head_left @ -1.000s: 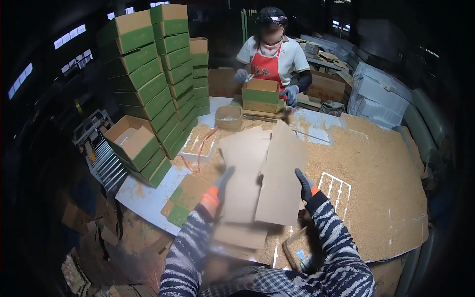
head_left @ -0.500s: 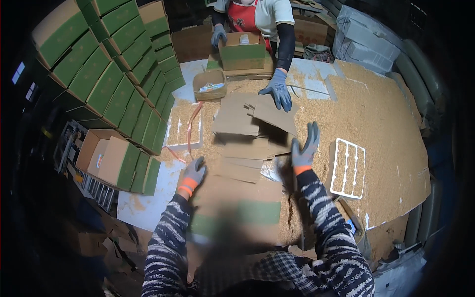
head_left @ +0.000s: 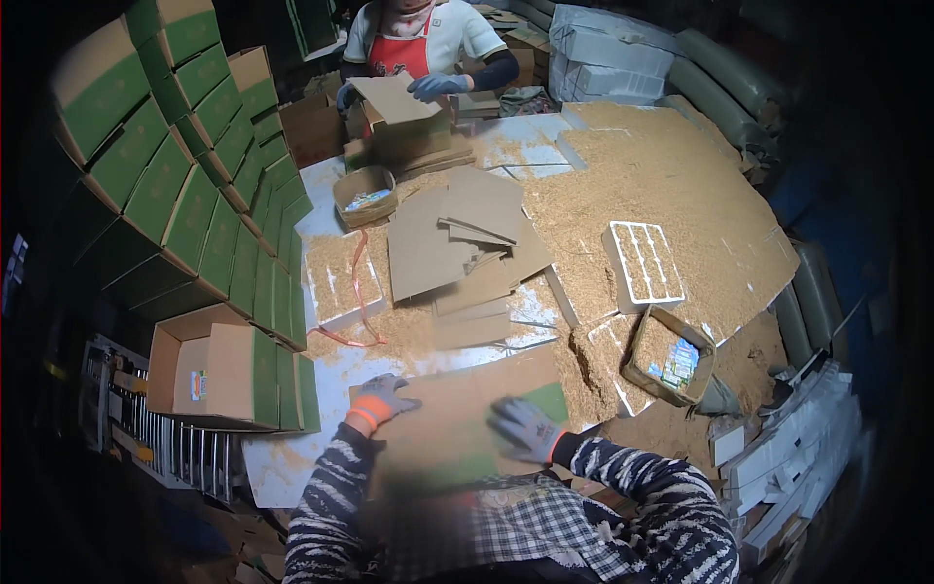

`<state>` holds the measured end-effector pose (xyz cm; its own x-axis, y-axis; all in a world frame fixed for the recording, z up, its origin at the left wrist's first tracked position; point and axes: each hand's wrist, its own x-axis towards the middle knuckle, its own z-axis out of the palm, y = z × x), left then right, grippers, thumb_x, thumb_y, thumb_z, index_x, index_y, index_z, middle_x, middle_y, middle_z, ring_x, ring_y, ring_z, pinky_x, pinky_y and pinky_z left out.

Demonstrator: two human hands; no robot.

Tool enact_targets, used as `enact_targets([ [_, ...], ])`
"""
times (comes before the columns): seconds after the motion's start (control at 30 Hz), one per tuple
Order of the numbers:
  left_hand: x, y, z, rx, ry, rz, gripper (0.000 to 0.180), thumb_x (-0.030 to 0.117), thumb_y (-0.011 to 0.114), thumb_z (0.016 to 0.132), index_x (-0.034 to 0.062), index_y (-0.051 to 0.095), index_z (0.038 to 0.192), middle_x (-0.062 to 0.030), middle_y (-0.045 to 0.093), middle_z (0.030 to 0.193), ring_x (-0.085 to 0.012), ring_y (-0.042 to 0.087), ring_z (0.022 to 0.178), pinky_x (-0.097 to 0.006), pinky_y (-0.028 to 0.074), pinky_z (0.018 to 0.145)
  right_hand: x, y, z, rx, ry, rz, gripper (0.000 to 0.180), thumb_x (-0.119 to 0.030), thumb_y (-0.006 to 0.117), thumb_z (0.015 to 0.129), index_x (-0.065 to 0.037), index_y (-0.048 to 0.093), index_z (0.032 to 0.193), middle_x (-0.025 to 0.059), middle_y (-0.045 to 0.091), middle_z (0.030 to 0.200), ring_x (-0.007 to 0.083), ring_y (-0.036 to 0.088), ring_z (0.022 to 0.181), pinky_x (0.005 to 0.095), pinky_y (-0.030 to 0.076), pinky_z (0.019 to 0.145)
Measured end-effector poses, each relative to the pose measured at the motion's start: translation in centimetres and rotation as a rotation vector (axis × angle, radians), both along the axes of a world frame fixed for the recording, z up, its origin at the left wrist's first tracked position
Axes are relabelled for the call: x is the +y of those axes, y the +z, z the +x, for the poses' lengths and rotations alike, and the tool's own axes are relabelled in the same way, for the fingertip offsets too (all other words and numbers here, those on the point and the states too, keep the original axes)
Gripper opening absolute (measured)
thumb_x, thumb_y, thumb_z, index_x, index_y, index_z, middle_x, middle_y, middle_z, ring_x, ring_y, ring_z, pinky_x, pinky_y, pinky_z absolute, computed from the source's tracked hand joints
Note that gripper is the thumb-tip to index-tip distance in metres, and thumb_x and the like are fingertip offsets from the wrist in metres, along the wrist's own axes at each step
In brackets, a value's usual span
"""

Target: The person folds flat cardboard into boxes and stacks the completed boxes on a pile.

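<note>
Directly in front of me is a brown cardboard box (head_left: 457, 404) with green on it; its near part is blurred. My left hand (head_left: 384, 399), gloved in grey with an orange cuff, rests at the box's far left corner, its fingers stretched over the board. On the right part of the same box my right hand (head_left: 526, 429), in a matching glove, lies with its fingers spread. Neither hand grips anything. Beyond the box, loose cardboard sheets (head_left: 428, 238) are piled on the table, with narrower cardboard pieces (head_left: 474, 324) at their near edge.
Across the table, a co-worker's gloved hands handle another cardboard box (head_left: 399, 102). Green-and-brown boxes (head_left: 199, 219) are stacked at left above an open box (head_left: 226, 365). Husk-like filling (head_left: 671, 161) covers the table's right. Small baskets (head_left: 634, 365) hold little packets; white frames (head_left: 616, 263) stand nearby.
My right hand has come down and left from beside the sheets onto the box. My left hand now rests on its corner. The co-worker's hand has left the sheets, and a board now covers their box.
</note>
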<state>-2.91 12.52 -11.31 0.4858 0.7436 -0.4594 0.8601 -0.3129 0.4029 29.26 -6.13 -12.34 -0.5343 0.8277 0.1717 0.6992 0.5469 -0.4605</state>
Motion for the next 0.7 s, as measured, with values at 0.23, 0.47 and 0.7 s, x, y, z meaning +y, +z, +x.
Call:
enact_targets([
  [0.23, -3.1, 15.7, -0.7, -0.116, -0.230, 0.583, 0.043, 0.046, 0.067, 0.082, 0.0078, 0.068, 0.102, -0.0108, 0.068, 0.101, -0.0313, 0.064, 0.094, -0.041, 0.050, 0.081, 5.5, 16.0, -3.0, -0.189, -0.461, 0.387, 0.065, -0.040, 0.067, 0.083, -0.004, 0.048, 0.135, 0.0161, 0.045, 0.141, 0.0391, 0.035, 0.134, 0.0533, 0.021, 0.115],
  [0.47, -2.2, 15.7, -1.1, -0.351, -0.305, 0.150, 0.036, 0.034, 0.045, 0.096, 0.0062, 0.059, 0.113, -0.0199, 0.063, 0.115, -0.0406, 0.058, 0.104, -0.045, 0.046, 0.091, 3.2, 11.8, -1.8, 0.007, -0.229, 0.640, 0.044, -0.034, 0.077, 0.070, -0.018, 0.061, 0.108, 0.0029, 0.062, 0.117, 0.0290, 0.054, 0.113, 0.0489, 0.036, 0.103],
  [0.7, 1.7, 14.8, -2.9, -0.228, 0.008, 0.208, 0.031, 0.026, 0.050, 0.092, 0.0069, 0.064, 0.112, -0.0196, 0.067, 0.102, -0.0348, 0.063, 0.095, -0.042, 0.049, 0.083, 4.1, 16.1, -3.3, 0.332, 0.106, 0.244, 0.007, -0.022, 0.064, 0.071, -0.016, 0.065, 0.075, 0.0051, 0.062, 0.073, 0.0282, 0.058, 0.077, 0.0392, 0.049, 0.073],
])
